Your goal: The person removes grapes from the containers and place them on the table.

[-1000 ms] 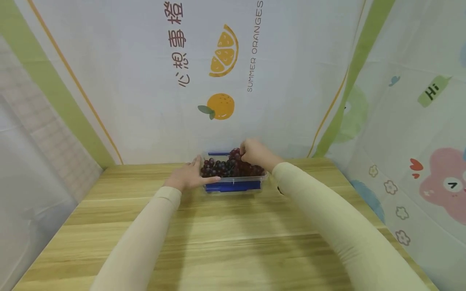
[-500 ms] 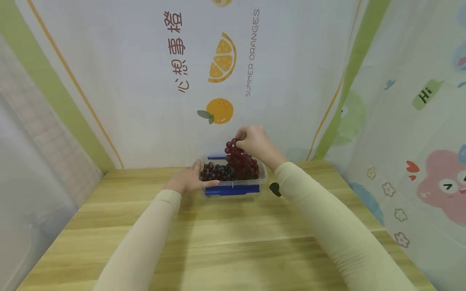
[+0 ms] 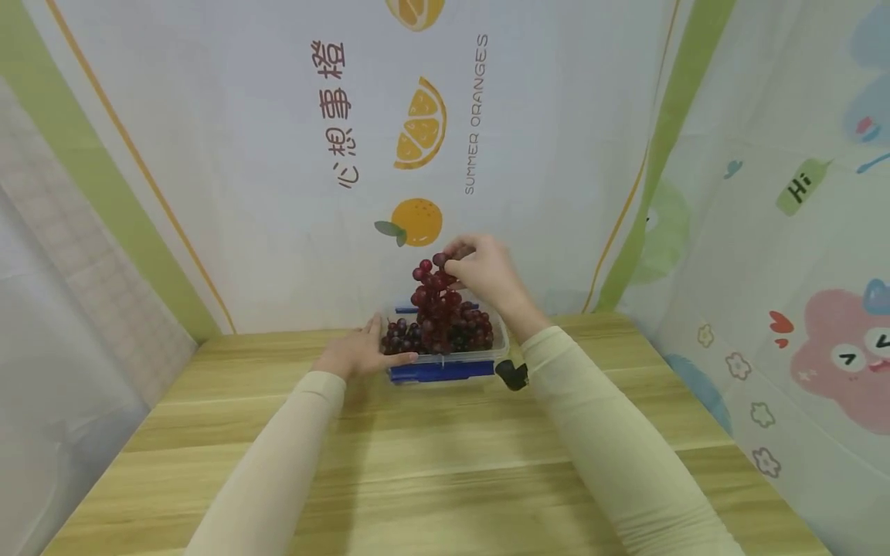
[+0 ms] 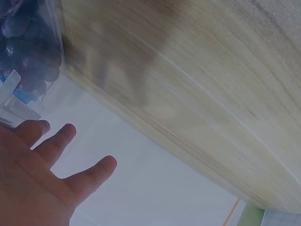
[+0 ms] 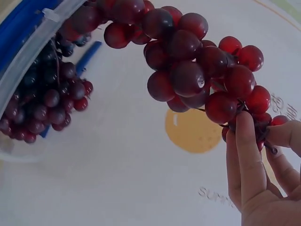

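Observation:
My right hand point(image 3: 487, 274) pinches the top of a red grape bunch point(image 3: 433, 297) and holds it upright over the container. Its lower grapes still hang down inside the walls. The right wrist view shows the fingertips and thumb gripping the stem end of the bunch point(image 5: 188, 77). Darker grapes point(image 3: 401, 337) lie at the left of the clear plastic container point(image 3: 459, 357), with more red ones point(image 3: 478, 330) at the right. At the container's left end rests my left hand point(image 3: 356, 354), fingers spread and thumb along the front rim. The left wrist view has its spread fingers point(image 4: 89, 179) beside the clip.
The container, with blue clip flaps point(image 3: 438, 373), stands near the back edge of the wood-grain table point(image 3: 445, 479). Close behind rises a white printed cloth point(image 3: 542, 193). Another printed cloth point(image 3: 751, 270) hangs at the right. A black piece point(image 3: 513, 375) shows beside the right sleeve.
The right hand has raised the red grape bunch out of the pile and shifted it slightly left. The left hand stays at the container's end. The head view has tilted up a little.

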`<control>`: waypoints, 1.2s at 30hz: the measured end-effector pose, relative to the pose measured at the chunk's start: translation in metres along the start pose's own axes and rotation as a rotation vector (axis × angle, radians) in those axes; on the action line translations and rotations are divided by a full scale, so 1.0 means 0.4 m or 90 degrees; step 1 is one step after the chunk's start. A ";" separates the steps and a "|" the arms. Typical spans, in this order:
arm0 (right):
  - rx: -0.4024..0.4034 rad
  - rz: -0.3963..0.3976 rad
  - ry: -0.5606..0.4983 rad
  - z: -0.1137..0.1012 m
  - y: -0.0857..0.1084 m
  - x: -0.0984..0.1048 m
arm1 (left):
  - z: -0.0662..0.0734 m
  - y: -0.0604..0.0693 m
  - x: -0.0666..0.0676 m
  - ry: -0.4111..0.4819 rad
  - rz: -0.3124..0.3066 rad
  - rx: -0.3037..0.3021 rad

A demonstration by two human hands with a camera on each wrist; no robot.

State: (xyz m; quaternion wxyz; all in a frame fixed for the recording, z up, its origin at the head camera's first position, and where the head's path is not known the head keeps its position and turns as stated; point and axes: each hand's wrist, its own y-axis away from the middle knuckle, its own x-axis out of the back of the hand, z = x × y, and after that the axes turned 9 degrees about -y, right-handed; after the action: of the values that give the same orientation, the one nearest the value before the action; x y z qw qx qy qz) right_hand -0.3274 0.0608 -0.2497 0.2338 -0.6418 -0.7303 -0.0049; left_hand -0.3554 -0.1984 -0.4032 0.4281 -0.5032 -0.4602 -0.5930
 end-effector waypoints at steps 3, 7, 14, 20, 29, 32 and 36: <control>0.006 0.016 -0.015 -0.012 0.003 0.028 | 0.000 -0.001 0.000 -0.001 -0.002 -0.003; 0.014 0.036 -0.028 -0.027 0.000 0.067 | 0.000 -0.003 0.002 -0.007 0.000 -0.005; 0.010 0.061 -0.006 -0.030 -0.006 0.119 | 0.001 0.003 0.005 -0.007 -0.001 -0.005; 0.003 0.072 0.014 -0.014 -0.007 0.151 | 0.004 0.001 0.002 -0.008 -0.006 0.000; 0.003 0.091 0.035 0.010 -0.007 0.192 | 0.005 0.002 0.003 -0.010 -0.013 0.004; -0.005 0.097 0.061 0.019 -0.009 0.205 | 0.006 0.002 0.004 -0.011 -0.013 0.005; -0.017 0.104 0.093 0.035 -0.009 0.221 | 0.005 0.003 0.003 -0.004 -0.010 0.008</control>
State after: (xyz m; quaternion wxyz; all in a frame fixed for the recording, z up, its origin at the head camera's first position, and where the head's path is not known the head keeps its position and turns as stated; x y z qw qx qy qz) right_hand -0.3414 0.1471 -0.2304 0.2775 -0.7003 -0.6564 -0.0419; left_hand -0.3539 -0.1968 -0.4018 0.4252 -0.4989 -0.4689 -0.5919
